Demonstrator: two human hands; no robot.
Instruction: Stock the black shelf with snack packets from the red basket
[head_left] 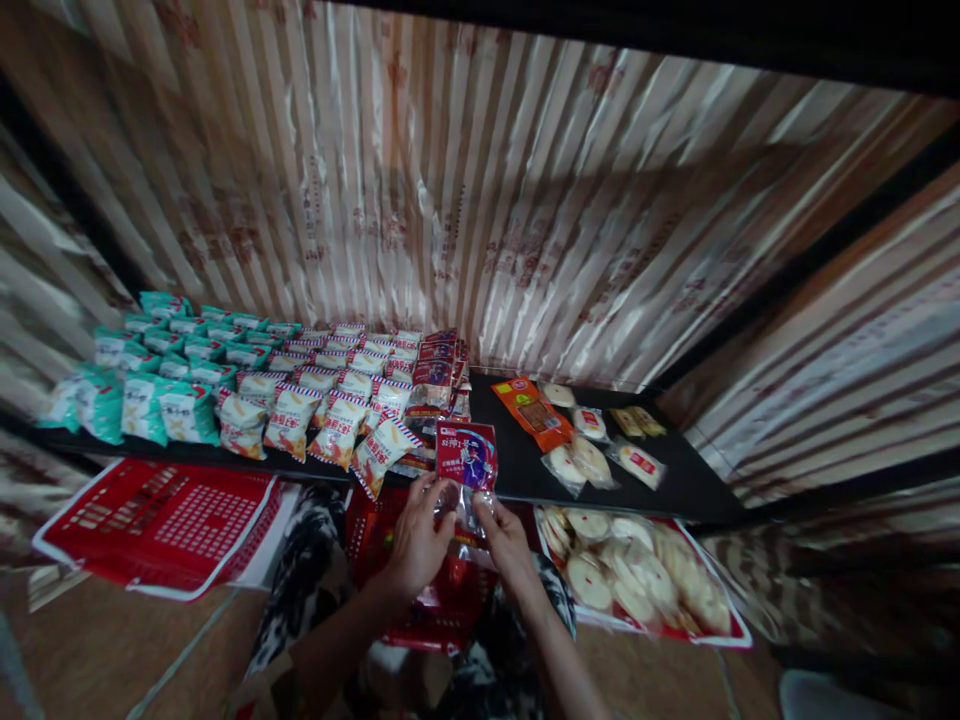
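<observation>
Print on the red packet (466, 455) is too blurred to read.

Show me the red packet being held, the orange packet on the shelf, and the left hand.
red packet (466, 455), head view, printed front.
orange packet (534, 411), head view, its middle.
left hand (416, 545), head view, its back.

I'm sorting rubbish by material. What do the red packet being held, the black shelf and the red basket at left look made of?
Red packet: thin plastic film, glossy, with a clear lower part and bright glints. Black shelf: a flat matte board, perhaps painted wood or laminate; the look leaves it open. Red basket: probably rigid moulded plastic, judging by its even grid of holes.
</observation>
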